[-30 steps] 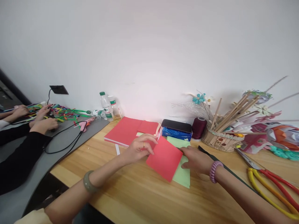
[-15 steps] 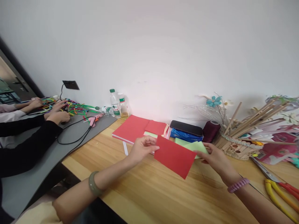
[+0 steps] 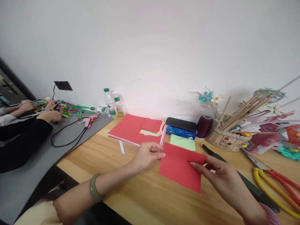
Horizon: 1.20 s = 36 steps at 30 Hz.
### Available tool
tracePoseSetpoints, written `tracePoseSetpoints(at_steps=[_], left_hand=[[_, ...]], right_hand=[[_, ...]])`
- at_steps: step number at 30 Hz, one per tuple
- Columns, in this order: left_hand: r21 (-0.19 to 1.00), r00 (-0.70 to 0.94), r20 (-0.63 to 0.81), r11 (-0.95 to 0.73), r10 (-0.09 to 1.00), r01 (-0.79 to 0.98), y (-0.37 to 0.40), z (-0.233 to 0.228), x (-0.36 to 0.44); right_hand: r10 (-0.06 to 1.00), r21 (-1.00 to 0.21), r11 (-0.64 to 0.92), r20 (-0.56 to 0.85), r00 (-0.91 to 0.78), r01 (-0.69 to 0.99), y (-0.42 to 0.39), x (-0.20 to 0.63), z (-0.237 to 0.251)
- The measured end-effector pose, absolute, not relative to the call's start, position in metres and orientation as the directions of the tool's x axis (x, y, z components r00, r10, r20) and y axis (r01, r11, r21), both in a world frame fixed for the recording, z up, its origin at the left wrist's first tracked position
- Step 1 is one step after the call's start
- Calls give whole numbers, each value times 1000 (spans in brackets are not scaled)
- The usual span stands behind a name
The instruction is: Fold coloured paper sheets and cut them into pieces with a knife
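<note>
Red paper (image 3: pixel 179 167) (lower edge free)

Wooden tabletop (image 3: pixel 140 197) beneath scissors (image 3: pixel 269 172), thread spool (image 3: pixel 204 126)

No word or number can be read with certainty. The upright green-capped water bottle (image 3: pixel 109 103) wears a label (image 3: pixel 112 110) in green and white with red characters too small to make out, and the clear bottle lying beside it (image 3: pixel 102 109) carries green-and-white print that is just as illegible. On the blue plastic pack (image 3: pixel 181 132) near the wall, white lettering shows towards the left of its front face, too blurred to spell out.
</note>
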<state>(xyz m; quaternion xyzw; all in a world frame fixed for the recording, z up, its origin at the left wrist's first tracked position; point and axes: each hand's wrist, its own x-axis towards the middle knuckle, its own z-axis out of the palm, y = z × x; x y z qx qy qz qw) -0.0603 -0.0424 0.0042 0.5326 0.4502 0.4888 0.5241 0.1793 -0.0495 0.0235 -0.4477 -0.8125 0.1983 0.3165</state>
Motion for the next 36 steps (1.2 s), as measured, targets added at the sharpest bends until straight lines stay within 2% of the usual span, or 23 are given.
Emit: tracePoseSetpoints(at_steps=[1,3,4,6,7,9,11,13,16,19,22,24,26,28,32,36], left_hand=[[997,139,83,-83,987,-10,-44,3,-60],[959,261,234,-266,937,94,-49,-2,-61],[899,371,329,-408,869,160,-52,-6,-63],[665,623,445,-703,643,251,-59,-14,-66],[531,717,447,-804,535,269,-63,-19,-68],[342,807,405,-890,430,302,-72,-26,-70],[232,832,371,-909,412,346,-79,-28,-69],[180,832,352,-904,428,389,-85,-27,-67],[213,787,369,-869,494,446,-91,-22,-60],[428,631,359,-722,688,544,-91,-18,-51],[654,400,159,-399,903,642,-84,-19,-44],[724,283,29,-216,959,656,-79,-21,-40],[743,236,-1,-157,972,651,-76,-22,-38],[734,245,22,-182,969,654,-74,-23,-37],[659,347,43,-288,937,695,-73,-22,-37],[552,442,155,-448,884,703,-72,-25,-37]], right_hand=[[815,-550,580,396,-423,601,-54,183,22],[660,-364,746,517,-545,558,-63,192,16],[572,-256,810,543,-615,527,-68,197,12],[459,-103,871,517,-722,481,-80,205,2],[442,-68,879,489,-752,473,-86,208,-4],[438,-46,883,436,-786,466,-96,211,-14],[478,-74,865,419,-772,496,-102,212,-21],[547,-145,828,415,-727,541,-104,212,-24],[656,-292,754,390,-646,589,-103,209,-22],[805,-450,590,262,-532,671,-99,204,-19],[901,-521,424,161,-403,741,-95,198,-22],[927,-527,371,163,-337,764,-93,195,-28],[941,-541,340,190,-282,770,-92,193,-36],[945,-551,327,219,-245,768,-93,191,-43],[924,-482,370,280,-260,794,-93,190,-50],[884,-426,457,312,-347,781,-93,193,-47]])
